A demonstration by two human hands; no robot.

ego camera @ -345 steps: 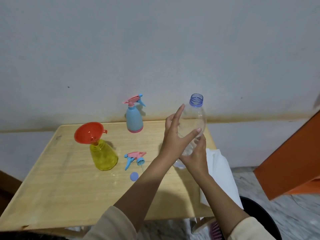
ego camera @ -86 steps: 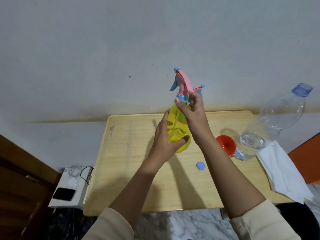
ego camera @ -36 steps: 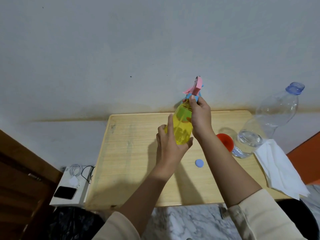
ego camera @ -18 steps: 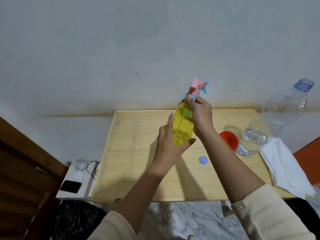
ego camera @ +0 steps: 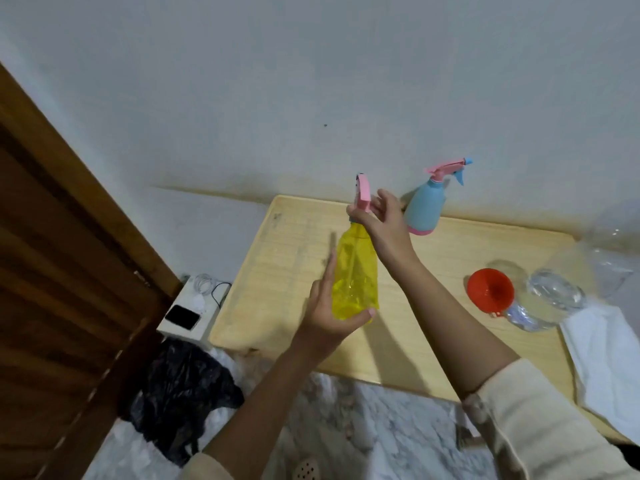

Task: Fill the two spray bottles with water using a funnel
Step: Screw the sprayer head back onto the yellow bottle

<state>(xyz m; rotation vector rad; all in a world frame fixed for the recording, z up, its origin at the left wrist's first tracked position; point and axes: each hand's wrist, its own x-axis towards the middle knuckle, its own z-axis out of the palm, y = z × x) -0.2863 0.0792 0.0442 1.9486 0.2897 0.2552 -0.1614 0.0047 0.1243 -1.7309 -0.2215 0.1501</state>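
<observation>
I hold the yellow spray bottle [ego camera: 355, 278] up over the left part of the wooden table [ego camera: 429, 327], tilted a little to the left. My left hand [ego camera: 327, 311] cups its lower body, with the fingers stretched up along its side. My right hand [ego camera: 382, 221] grips the pink spray head [ego camera: 363, 192] at the bottle's neck. The blue spray bottle [ego camera: 424, 209], with its pink head on, stands upright at the table's far edge by the wall. The red funnel [ego camera: 490, 289] lies on its side at the right.
A clear plastic water bottle [ego camera: 550, 299] with some water leans next to the funnel. A white cloth [ego camera: 609, 365] hangs over the table's right edge. Left of the table are a brown wooden door [ego camera: 62, 289], a phone [ego camera: 182, 317] on a white box, and a black bag [ego camera: 187, 382] on the floor.
My view has swung left and down, so the blue spray bottle has come into sight. The pink head has turned under my right hand, and the yellow bottle now tilts left.
</observation>
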